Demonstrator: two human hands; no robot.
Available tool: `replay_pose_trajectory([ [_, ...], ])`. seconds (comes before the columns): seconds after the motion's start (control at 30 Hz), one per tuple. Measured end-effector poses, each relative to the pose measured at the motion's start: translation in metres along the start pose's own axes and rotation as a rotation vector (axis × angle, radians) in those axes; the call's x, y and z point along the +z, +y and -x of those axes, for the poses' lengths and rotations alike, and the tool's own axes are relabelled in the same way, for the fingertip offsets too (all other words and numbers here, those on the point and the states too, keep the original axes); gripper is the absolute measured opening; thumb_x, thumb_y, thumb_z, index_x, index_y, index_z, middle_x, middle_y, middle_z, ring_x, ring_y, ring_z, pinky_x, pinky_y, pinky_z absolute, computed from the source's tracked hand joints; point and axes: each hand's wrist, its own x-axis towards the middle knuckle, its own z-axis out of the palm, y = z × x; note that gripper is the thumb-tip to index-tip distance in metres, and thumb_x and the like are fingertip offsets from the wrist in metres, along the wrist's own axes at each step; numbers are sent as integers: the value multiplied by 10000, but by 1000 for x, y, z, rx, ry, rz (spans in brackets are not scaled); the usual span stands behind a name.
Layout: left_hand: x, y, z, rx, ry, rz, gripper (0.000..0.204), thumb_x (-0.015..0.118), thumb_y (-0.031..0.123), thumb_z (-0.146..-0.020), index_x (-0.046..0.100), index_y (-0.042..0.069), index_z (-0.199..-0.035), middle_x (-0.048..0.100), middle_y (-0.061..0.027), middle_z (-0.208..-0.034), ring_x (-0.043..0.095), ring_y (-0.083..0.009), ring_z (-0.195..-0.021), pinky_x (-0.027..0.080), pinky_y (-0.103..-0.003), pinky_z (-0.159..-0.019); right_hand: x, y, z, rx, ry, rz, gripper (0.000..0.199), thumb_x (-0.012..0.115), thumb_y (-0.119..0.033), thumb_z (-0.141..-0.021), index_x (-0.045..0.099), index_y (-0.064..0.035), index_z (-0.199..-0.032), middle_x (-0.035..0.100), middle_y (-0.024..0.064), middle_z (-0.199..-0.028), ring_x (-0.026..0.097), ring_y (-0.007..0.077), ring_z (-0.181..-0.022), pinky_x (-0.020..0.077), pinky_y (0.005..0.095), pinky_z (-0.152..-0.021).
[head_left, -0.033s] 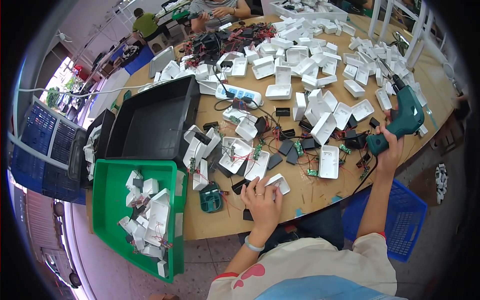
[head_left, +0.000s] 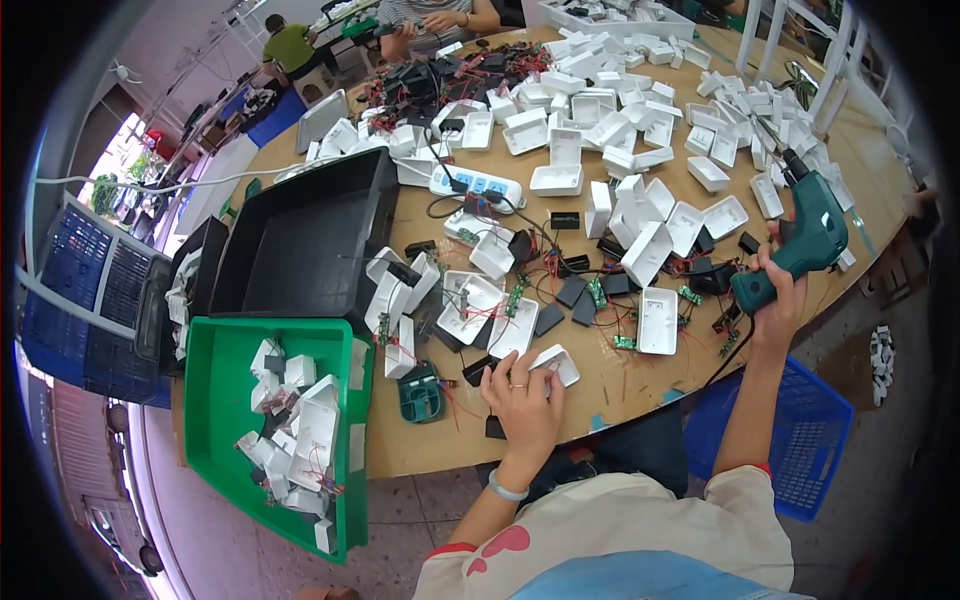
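My right hand (head_left: 778,298) is wrapped round the handle of a dark green corded power drill (head_left: 815,222), raised over the right side of the table with its bit toward the far left. Near the front edge, my left hand (head_left: 524,405) has bent fingers on a small white plastic case (head_left: 558,366) and grips its left side. My palm hides part of that case. Just beyond lie open white cases (head_left: 515,328) with green circuit boards (head_left: 514,300) and thin red wires. A white case (head_left: 657,322) lies between my two hands. Black battery holders (head_left: 480,371) are by my left fingers.
A green bin (head_left: 357,470) with wired white cases stands left, beside a black tray (head_left: 300,240). A power strip (head_left: 476,188) with cords, heaped white cases (head_left: 600,110) and a red-black wire pile (head_left: 450,85) fill the far table. A blue basket (head_left: 800,440) is below right. Another person sits opposite.
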Motion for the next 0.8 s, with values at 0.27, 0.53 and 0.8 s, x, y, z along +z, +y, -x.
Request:
replay_pose_trajectory([
  [0.27, -2, -1, -4, -12, -6, 10, 105, 751, 114, -822, 660, 95, -871, 633, -72, -1231, 525, -340, -1253, 308, -583, -1099, 15, -15, 60, 97, -56, 15, 733, 590, -105, -813, 367, 25, -1499, 524, 127, -1291, 479, 162, -880, 441, 322, -833],
  [0.53, -3, 0, -2, -6, -23, 22, 101, 747, 110, -826, 668, 88, -884, 638, -79, -1215, 531, -343, -1245, 299, -569, -1102, 12, -21, 72, 269, -66, -80, 781, 602, -115, -779, 353, 41, -1503, 506, 161, -1403, 492, 144, -904, 460, 308, -848],
  [0.8, -1, 2, -3, 18, -14, 12, 117, 761, 114, -811, 652, 89, -844, 634, -70, -1218, 522, -322, -1259, 300, -578, -1104, 8, -23, 66, 240, -36, -132, 803, 617, -118, -763, 351, 41, -1504, 497, 164, -1424, 487, 146, -929, 468, 311, -867],
])
